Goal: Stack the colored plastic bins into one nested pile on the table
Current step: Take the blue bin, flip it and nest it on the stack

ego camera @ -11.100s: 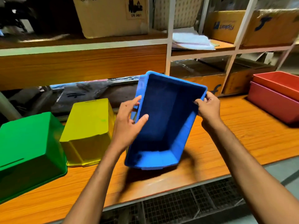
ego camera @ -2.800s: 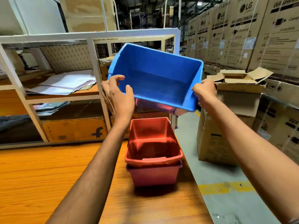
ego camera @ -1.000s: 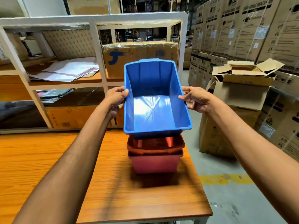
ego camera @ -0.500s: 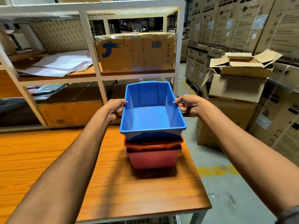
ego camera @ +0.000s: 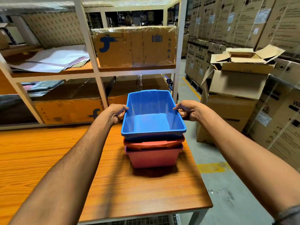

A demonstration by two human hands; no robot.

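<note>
Blue bin (ego camera: 152, 125) sits nested on orange-red bin (ego camera: 154, 143) and pink bin (ego camera: 154, 157) near table (ego camera: 48, 151) right end. Left hand (ego camera: 117, 113) and right hand (ego camera: 186, 110) grip its side rims, fingers curled.

Three nested plastic bins between the hands

The open, empty blue plastic bin (ego camera: 152, 120) sits upright inside an orange-red plastic bin (ego camera: 154, 143), itself nested in a pinkish-red plastic bin (ego camera: 154, 157), directly between the left hand (ego camera: 116, 113) and right hand (ego camera: 186, 110).

light: dim, warm | glare: shelf wrap | blur: edges | distortion: wide-angle bowing
</note>
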